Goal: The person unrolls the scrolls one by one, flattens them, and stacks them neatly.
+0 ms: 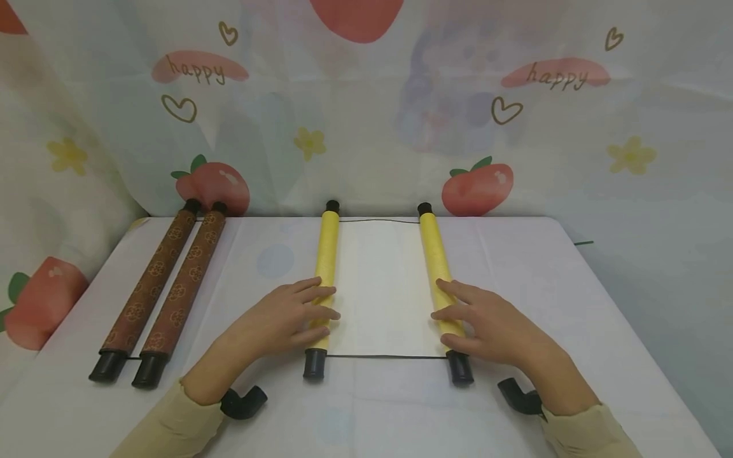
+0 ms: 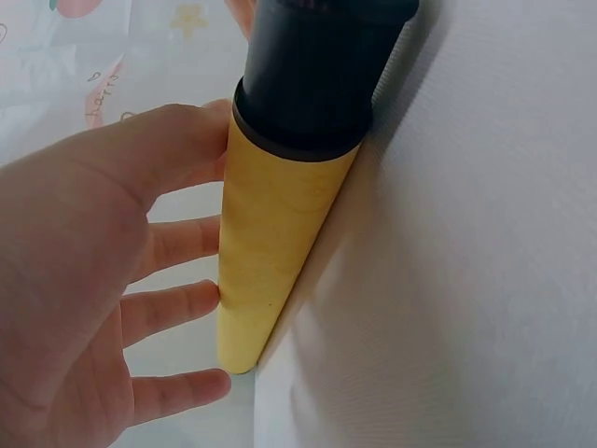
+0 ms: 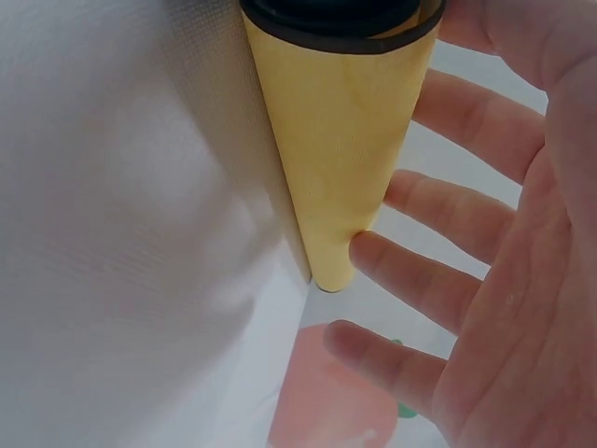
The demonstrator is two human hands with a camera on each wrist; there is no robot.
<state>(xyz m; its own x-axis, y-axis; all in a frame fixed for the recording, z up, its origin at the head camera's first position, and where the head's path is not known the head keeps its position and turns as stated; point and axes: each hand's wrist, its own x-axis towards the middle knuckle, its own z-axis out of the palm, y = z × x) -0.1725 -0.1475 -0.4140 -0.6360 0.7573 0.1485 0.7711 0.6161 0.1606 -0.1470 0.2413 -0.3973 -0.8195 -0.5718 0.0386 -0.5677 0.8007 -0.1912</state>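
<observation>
A yellow hand scroll lies partly unrolled on the table, its white paper flat between two rolls. Black caps end the left roll and the right roll. My left hand rests with spread fingers over the near half of the left roll. On the other side, my right hand mirrors it, fingertips on the right roll. Both wrist views show the fingers fairly straight along the yellow surface, not wrapped round it. The right fingertips touch the roll's side or lie just beyond it.
A brown patterned scroll with black caps, its two rolls side by side, lies to the left. A white cloth covers the table. Behind its far edge hangs a printed curtain. Black curved pieces sit beside both wrists.
</observation>
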